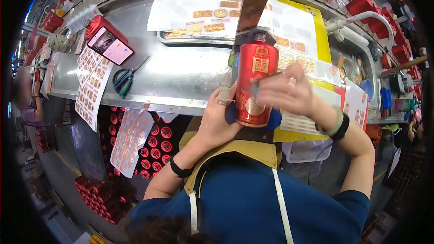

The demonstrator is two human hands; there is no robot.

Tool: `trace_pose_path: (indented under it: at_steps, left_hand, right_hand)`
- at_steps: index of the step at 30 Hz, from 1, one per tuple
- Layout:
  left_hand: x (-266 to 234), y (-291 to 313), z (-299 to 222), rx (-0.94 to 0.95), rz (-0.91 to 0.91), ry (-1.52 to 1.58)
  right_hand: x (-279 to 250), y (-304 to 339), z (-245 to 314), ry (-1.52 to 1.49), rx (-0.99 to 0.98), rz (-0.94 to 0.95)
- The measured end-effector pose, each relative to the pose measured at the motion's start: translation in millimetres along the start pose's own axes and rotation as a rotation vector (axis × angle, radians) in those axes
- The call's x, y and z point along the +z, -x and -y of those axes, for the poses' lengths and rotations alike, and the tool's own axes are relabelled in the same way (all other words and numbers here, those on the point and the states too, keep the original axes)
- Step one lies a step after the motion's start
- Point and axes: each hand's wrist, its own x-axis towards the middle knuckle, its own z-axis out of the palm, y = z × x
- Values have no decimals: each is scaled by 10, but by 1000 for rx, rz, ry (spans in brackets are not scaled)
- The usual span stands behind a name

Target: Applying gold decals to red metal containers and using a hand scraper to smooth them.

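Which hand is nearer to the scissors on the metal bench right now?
Left. The left hand is at the left side of the red bottle, to the right of the scissors; the right hand, over the bottle's front, is farther right.

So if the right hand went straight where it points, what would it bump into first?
Probably the red bottle: the right hand points left, and its fingers overlap the bottle's front. They're blurred, so I can't tell if they touch it.

Right hand (289, 94) blurred, left hand (220, 118) lower
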Motion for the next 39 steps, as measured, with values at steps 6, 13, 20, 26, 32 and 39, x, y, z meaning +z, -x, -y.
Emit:
trace_pose_path:
  at_steps: [6,13,20,26,32,39]
  left_hand:
    - [22,21,77,142,-59,-120]
    - [52,-5,82,106,-53,-71]
    - [68,56,-48,139,-154,-218]
    - [114,58,-16,188,-257,-116]
    - [92,50,-82,111,-262,-40]
    - [32,34,19,103,-138,-90]
  right_hand:
    - [18,-266,-97,38,374,-149]
    - [-34,-63,68,40,-22,-35]
    - [-123,-530,-286,289,348,-49]
    - [-108,-357,84,222,-38,97]
    - [-45,-519,-167,122,340,-11]
    - [55,36,-118,91,17,-94]
